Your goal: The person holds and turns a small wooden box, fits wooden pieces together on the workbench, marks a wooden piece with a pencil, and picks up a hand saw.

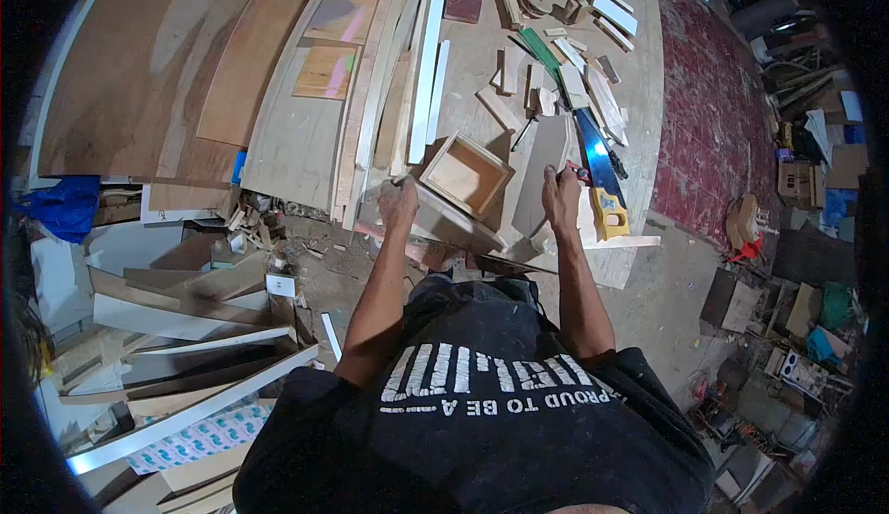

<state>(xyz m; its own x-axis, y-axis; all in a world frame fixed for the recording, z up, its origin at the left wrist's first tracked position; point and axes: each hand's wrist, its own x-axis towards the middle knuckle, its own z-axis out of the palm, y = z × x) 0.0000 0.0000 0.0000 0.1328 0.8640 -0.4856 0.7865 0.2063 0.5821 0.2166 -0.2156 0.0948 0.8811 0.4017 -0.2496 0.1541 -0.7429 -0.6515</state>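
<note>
My left hand is closed on the far left end of a narrow wooden board, which slants down to the right along the workbench's near edge. Just beyond that board sits a small open wooden box, its inside facing up. My right hand has its fingers curled at the right edge of a pale grey board. A small red piece shows beside those fingers; whether they hold it I cannot make out. To the right lies a handsaw with a yellow handle and bluish blade.
Long wooden strips and large plywood sheets cover the left of the workbench. Offcuts and a green strip lie farther back. Stacked scrap boards stand at lower left; clutter lines the right.
</note>
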